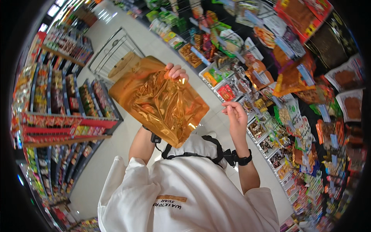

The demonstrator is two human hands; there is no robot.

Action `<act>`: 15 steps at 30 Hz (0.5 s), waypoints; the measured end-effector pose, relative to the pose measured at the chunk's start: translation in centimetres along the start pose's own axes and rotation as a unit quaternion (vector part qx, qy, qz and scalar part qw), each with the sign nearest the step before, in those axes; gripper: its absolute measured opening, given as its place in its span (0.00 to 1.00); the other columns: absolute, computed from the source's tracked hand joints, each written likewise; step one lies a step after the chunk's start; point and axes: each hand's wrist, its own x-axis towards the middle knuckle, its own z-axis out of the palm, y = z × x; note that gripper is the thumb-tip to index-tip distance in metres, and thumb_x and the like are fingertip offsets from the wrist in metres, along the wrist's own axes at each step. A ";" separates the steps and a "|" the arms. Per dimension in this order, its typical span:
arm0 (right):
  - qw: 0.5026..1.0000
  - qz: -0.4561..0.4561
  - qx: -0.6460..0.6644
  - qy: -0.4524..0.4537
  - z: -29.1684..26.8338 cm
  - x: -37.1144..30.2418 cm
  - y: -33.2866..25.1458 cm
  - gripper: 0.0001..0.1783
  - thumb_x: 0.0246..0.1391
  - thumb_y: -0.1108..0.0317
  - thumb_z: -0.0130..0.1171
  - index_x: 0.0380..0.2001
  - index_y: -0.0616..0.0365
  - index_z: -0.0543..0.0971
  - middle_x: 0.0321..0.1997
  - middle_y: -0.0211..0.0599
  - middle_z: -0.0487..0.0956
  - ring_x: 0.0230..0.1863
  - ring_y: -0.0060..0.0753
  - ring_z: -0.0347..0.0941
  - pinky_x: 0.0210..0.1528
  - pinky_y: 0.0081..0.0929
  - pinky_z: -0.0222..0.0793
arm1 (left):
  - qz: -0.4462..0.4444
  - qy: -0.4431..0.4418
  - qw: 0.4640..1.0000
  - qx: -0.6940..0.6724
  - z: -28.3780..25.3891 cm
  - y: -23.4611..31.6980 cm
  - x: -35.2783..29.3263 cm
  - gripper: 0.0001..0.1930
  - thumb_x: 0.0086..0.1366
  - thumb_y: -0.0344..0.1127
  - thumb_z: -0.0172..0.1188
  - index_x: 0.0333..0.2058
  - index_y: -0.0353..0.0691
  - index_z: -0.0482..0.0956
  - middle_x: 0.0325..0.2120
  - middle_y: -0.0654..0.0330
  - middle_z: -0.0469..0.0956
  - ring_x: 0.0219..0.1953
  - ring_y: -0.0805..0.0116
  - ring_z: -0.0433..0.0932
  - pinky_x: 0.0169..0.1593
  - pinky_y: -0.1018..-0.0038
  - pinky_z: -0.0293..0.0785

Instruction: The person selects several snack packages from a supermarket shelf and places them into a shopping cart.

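My left hand is closed on the far right edge of a large shiny gold foil bag. Only its fingers show over the foil; the rest of the hand is behind the bag. The bag hangs tilted in front of my chest, crumpled in the middle and catching the light. To the right of it, my right hand is raised in the air with nothing in it, fingers partly stretched and the thumb apart. It stays clear of the bag and of the shelf goods beyond.
A wire shopping cart stands ahead on the left, partly behind the bag, with a tan item at it. Hanging packaged snacks and low trays line the right. Shelves of packets rise on the left beside the pale tiled floor.
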 end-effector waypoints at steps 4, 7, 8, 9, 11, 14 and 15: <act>0.998 0.024 0.001 -0.063 4.0 0.4 0.4 0.10 0.61 0.71 0.47 0.40 0.64 0.74 0.40 0.33 0.76 0.37 0.20 0.71 0.43 0.19 0.66 | 0.007 0.005 0.999 -0.036 1.8 3.6 -1.8 0.05 0.64 0.30 0.47 0.31 0.41 0.72 0.22 0.66 0.65 0.29 0.74 0.65 0.45 0.78 0.61; 0.994 0.036 -0.008 -0.100 6.9 0.1 0.5 0.11 0.61 0.70 0.46 0.42 0.64 0.74 0.42 0.33 0.77 0.38 0.21 0.71 0.44 0.21 0.66 | -0.018 -0.113 0.991 -0.062 -0.3 7.7 -2.7 0.04 0.63 0.30 0.49 0.30 0.42 0.73 0.22 0.66 0.67 0.29 0.74 0.67 0.47 0.77 0.63; 0.993 0.041 -0.009 -0.110 7.6 -0.1 0.6 0.12 0.62 0.69 0.46 0.44 0.64 0.74 0.43 0.33 0.77 0.38 0.21 0.71 0.44 0.22 0.66 | -0.031 -0.171 0.981 -0.087 0.0 8.1 -2.6 0.04 0.64 0.29 0.49 0.31 0.43 0.74 0.23 0.66 0.69 0.31 0.74 0.69 0.49 0.76 0.64; 0.993 0.044 -0.014 -0.111 8.3 -0.2 0.5 0.12 0.62 0.69 0.46 0.44 0.64 0.74 0.43 0.33 0.77 0.38 0.21 0.71 0.44 0.22 0.66 | -0.006 -0.107 0.985 -0.137 1.1 8.3 -3.6 0.05 0.63 0.32 0.48 0.28 0.43 0.72 0.21 0.67 0.65 0.29 0.74 0.65 0.45 0.78 0.61; 0.985 0.059 -0.013 -0.162 9.8 -0.4 -0.2 0.17 0.63 0.65 0.43 0.48 0.64 0.73 0.45 0.33 0.77 0.41 0.21 0.72 0.46 0.22 0.66 | -0.011 -0.192 0.974 -0.121 1.1 9.2 -3.5 0.06 0.63 0.25 0.48 0.31 0.43 0.73 0.23 0.66 0.69 0.32 0.74 0.70 0.50 0.76 0.64; 0.970 0.108 0.054 -0.210 11.8 -1.3 -0.8 0.20 0.65 0.62 0.41 0.52 0.65 0.71 0.47 0.34 0.76 0.45 0.23 0.71 0.49 0.22 0.65 | 0.038 -0.145 0.976 -0.159 2.5 9.8 -5.4 0.07 0.60 0.24 0.48 0.31 0.44 0.73 0.22 0.67 0.65 0.31 0.75 0.69 0.48 0.76 0.65; 0.971 0.110 0.048 -0.208 12.1 -1.6 -0.8 0.20 0.65 0.62 0.41 0.52 0.65 0.71 0.47 0.34 0.76 0.45 0.23 0.71 0.49 0.22 0.65 | 0.050 -0.135 0.973 -0.179 2.6 10.1 -5.7 0.07 0.60 0.24 0.47 0.30 0.44 0.72 0.22 0.68 0.64 0.31 0.75 0.69 0.48 0.76 0.65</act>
